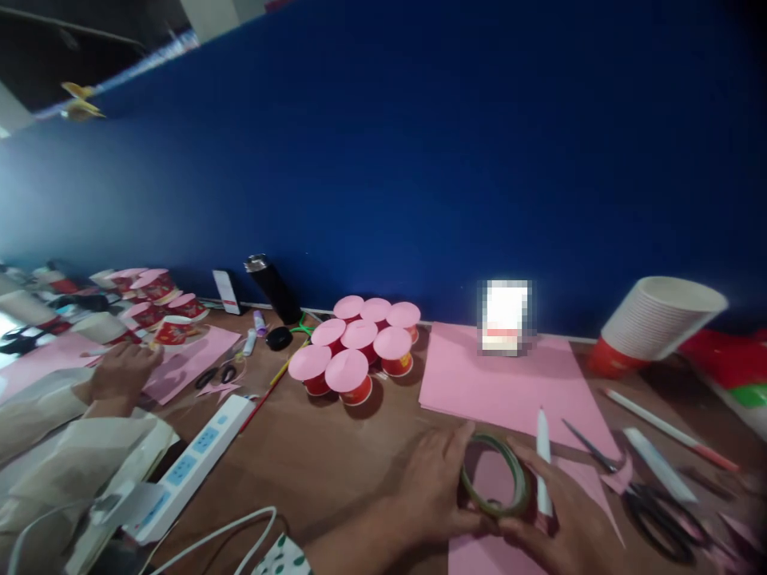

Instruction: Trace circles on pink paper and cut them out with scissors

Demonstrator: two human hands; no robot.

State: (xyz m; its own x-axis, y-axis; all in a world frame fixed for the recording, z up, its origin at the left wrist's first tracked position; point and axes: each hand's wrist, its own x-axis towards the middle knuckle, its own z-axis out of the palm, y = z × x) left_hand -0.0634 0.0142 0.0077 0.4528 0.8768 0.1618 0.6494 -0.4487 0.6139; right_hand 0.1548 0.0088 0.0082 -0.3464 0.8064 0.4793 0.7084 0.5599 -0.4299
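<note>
A roll of tape [518, 471] is tilted up above pink paper near the front of the table. My left hand [428, 487] grips its left side, thumb low and fingers at the top. On the right side, my right hand [563, 511] has its fingers closed on the ring too. A white pen [542, 455] points upward along the right hand, apparently tucked between its fingers. Pink sheets [497, 379] lie behind the hands. Black-handled scissors [653, 511] rest to the right, beside pink scraps.
Several red paper cups with pink discs on top [359, 339] stand left of centre. Stacked white cups [659, 323] lean at the right. A power strip [192, 467] and cable lie at left, near a co-worker's hand [123, 371]. A blue partition [383, 160] stands behind.
</note>
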